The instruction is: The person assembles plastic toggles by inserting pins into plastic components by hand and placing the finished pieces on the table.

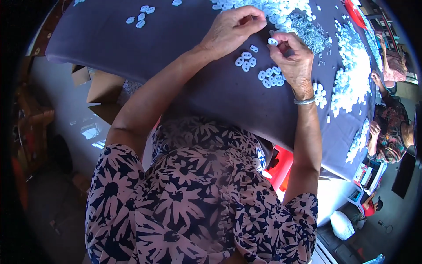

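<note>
Over the dark tablecloth point(193, 94), my right hand point(295, 61) pinches a small white oval plastic piece with two holes point(272, 42) between thumb and forefinger. My left hand point(235, 28) is closed in a pinch just to its left; whatever its fingertips hold, if anything, is too small to make out. Below the hands lie a single white piece point(254, 49) and a cluster of similar two-holed pieces point(246, 61). Another cluster point(271, 77) sits under my right wrist. Beyond my right hand spreads a heap of tiny shiny metal-looking bits point(310, 31).
A large pile of white pieces point(351, 70) covers the table's right side, with more at the far edge. Several loose ones point(141, 16) lie far left. Other people point(389, 127) sit along the right side. A cardboard box point(104, 90) stands left below the table.
</note>
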Available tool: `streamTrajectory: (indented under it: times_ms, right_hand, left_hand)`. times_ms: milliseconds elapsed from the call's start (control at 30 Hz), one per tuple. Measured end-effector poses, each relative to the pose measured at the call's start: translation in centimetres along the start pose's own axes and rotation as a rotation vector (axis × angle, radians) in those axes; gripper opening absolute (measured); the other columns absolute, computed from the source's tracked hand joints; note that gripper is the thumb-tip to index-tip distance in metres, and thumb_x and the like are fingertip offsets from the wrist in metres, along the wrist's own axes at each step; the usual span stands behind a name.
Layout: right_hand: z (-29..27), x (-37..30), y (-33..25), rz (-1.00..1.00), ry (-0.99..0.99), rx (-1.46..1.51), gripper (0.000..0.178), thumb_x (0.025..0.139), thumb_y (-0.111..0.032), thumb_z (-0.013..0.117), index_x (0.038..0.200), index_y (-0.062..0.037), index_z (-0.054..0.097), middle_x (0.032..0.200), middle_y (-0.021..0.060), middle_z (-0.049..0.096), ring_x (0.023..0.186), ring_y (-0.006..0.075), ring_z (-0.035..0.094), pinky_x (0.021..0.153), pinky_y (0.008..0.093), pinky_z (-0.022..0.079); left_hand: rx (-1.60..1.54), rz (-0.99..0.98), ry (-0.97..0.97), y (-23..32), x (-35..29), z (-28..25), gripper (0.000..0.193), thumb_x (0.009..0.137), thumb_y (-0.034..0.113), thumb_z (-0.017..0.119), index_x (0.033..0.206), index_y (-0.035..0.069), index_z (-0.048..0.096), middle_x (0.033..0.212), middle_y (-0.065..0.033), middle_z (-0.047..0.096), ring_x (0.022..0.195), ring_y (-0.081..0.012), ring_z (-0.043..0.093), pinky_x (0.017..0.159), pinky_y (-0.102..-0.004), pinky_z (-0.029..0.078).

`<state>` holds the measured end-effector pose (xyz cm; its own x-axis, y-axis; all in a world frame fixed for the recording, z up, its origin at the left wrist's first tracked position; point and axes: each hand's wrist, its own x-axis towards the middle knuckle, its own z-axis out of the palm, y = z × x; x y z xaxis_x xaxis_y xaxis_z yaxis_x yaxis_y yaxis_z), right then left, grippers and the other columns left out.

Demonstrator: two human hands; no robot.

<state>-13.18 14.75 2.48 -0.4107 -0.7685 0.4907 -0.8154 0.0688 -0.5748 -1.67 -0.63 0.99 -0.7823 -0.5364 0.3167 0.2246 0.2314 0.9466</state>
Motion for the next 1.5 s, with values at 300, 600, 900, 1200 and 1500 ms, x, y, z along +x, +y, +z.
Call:
streamTrajectory:
  times_ms: [300, 600, 900, 1200, 1500]
  right_hand:
    - [0.4, -0.3, -0.1, -0.084, 0.076, -0.022, 0.023, 0.069, 0.005, 0.068, 0.090, -0.0032, 0.064, 0.084, 0.0021, 0.065, 0.062, 0.0075, 0.058, 0.058, 0.0210, 0.049]
    - [0.4, 0.1, -0.3, -0.183, 0.061, -0.053, 0.017, 0.075, 0.001, 0.069, 0.091, -0.0026, 0.065, 0.081, 0.0061, 0.064, 0.070, 0.0134, 0.063, 0.064, 0.0246, 0.051]
    - [0.4, -0.3, 0.1, -0.158, 0.054, -0.065, 0.016, 0.079, -0.008, 0.070, 0.094, -0.0045, 0.066, 0.081, 0.0070, 0.064, 0.070, 0.0219, 0.065, 0.062, 0.0291, 0.053]
    - [0.0, 0.2, -0.2, -0.186, 0.011, -0.104, 0.020, 0.076, -0.008, 0.073, 0.095, -0.0045, 0.067, 0.081, 0.0057, 0.066, 0.071, 0.0170, 0.063, 0.065, 0.0261, 0.051]
    - [0.7, 0.1, 0.5, -0.068, -0.233, 0.005, 0.020, 0.077, -0.001, 0.069, 0.097, -0.0021, 0.064, 0.088, 0.0047, 0.063, 0.077, 0.0149, 0.061, 0.069, 0.0263, 0.049]
  left_hand:
    - [0.081, 0.176, -0.210, -1.0, -0.6, 1.0, 0.036, 0.084, 0.011, 0.065, 0.119, 0.008, 0.057, 0.091, -0.0070, 0.068, 0.081, -0.0148, 0.064, 0.074, -0.0283, 0.052]
    - [-0.113, 0.013, -0.314, -0.6, 0.0, 0.1, 0.029, 0.089, 0.011, 0.061, 0.116, 0.004, 0.057, 0.086, -0.0047, 0.066, 0.075, -0.0081, 0.060, 0.062, -0.0222, 0.050]
    - [-0.129, -0.014, -0.333, -0.6, -0.4, 0.2, 0.018, 0.093, 0.014, 0.057, 0.107, 0.003, 0.060, 0.087, -0.0033, 0.063, 0.078, -0.0083, 0.061, 0.062, -0.0219, 0.050]
    - [-0.026, 0.045, -0.301, -0.8, 0.0, 0.4, 0.019, 0.089, 0.021, 0.064, 0.100, 0.006, 0.063, 0.084, -0.0002, 0.063, 0.075, -0.0054, 0.059, 0.060, -0.0199, 0.049]
    - [0.099, 0.075, -0.140, -0.8, 0.6, -1.0, 0.004, 0.083, 0.002, 0.061, 0.087, 0.002, 0.061, 0.073, -0.0015, 0.061, 0.065, -0.0055, 0.056, 0.060, -0.0219, 0.047]
